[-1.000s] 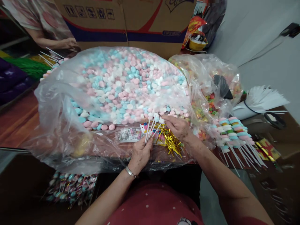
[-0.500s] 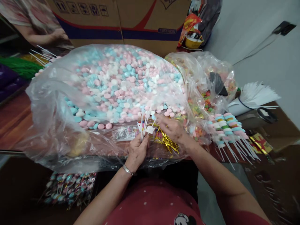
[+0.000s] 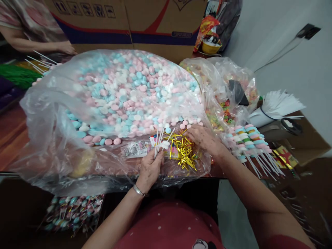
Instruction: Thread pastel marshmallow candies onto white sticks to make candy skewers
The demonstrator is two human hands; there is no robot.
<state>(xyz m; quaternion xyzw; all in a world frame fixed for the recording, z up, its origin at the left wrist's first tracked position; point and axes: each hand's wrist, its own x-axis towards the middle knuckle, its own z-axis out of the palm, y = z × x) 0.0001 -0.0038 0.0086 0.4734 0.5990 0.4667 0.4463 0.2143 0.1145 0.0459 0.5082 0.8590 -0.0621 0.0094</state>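
My left hand is closed round several thin white sticks that point up and fan apart. One slanting stick carries a white candy piece just above the fingers. To the right, my right hand reaches down at the edge of the clear plastic bag, its fingers bent together. Whatever its fingertips hold is hidden. Gold twist ties lie in a loose heap between the two hands. Behind them, pink, blue and white candies fill the large bag, some spilling at its front edge.
Finished candy skewers lie at the right, near a bundle of white sticks and a dark-lidded container. Bags of small colourful candies sit behind. A cardboard box stands at the back; another person's arm shows at left.
My right hand has moved right, away from the sticks, to the bag's edge beyond the gold ties. A white piece stays on one stick in my left hand.
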